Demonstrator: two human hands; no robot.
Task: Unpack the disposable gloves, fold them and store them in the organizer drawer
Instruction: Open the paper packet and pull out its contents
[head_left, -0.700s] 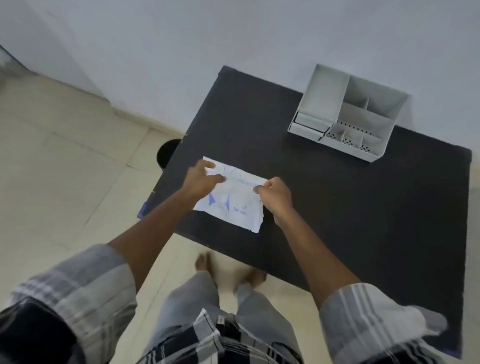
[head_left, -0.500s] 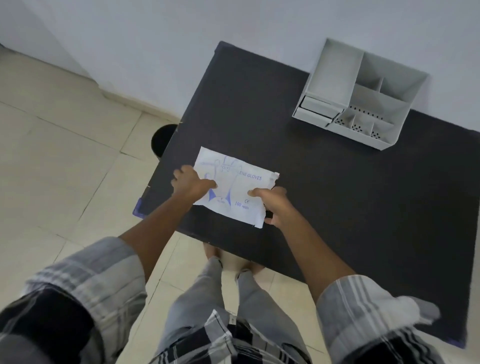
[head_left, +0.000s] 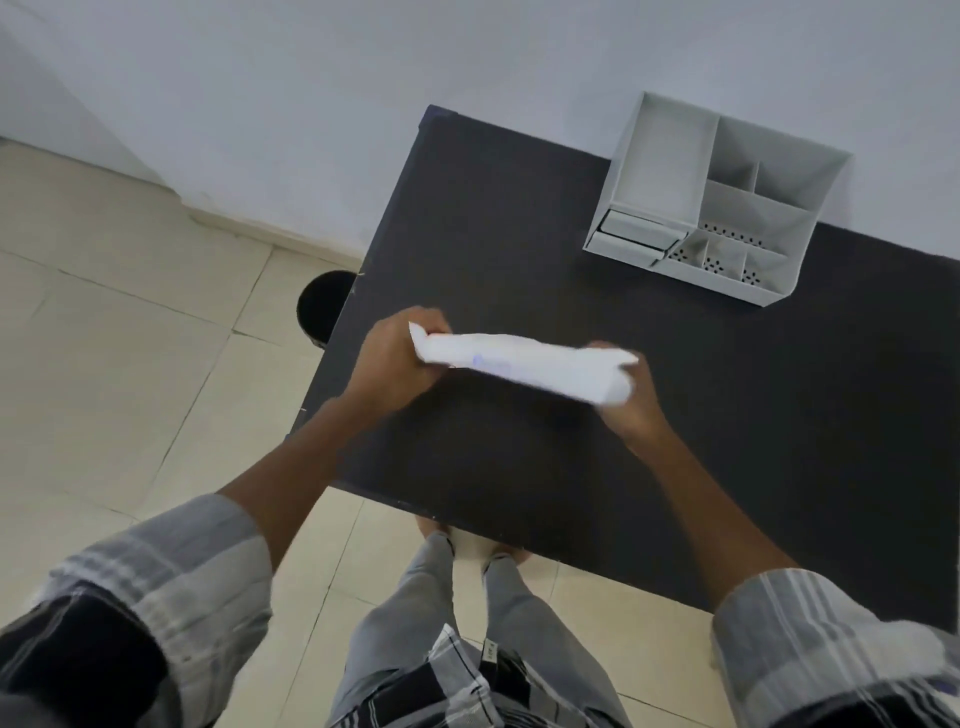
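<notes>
A white glove packet (head_left: 524, 364) with blue print is lifted off the black table (head_left: 519, 218) and tilted nearly edge-on to me. My left hand (head_left: 392, 369) grips its left end and my right hand (head_left: 631, 402) grips its right end. The packet is blurred by motion. A grey desk organizer (head_left: 654, 156) stands at the table's far right against the wall, with a small drawer (head_left: 631, 231) at its lower left front, which looks slightly pulled out.
A round black bin (head_left: 319, 306) stands on the tiled floor just left of the table's edge. The white wall runs behind the table. My legs and feet stand at the table's near edge.
The packet lay flat on the table under both hands; now both hands have raised it and turned it up on edge.
</notes>
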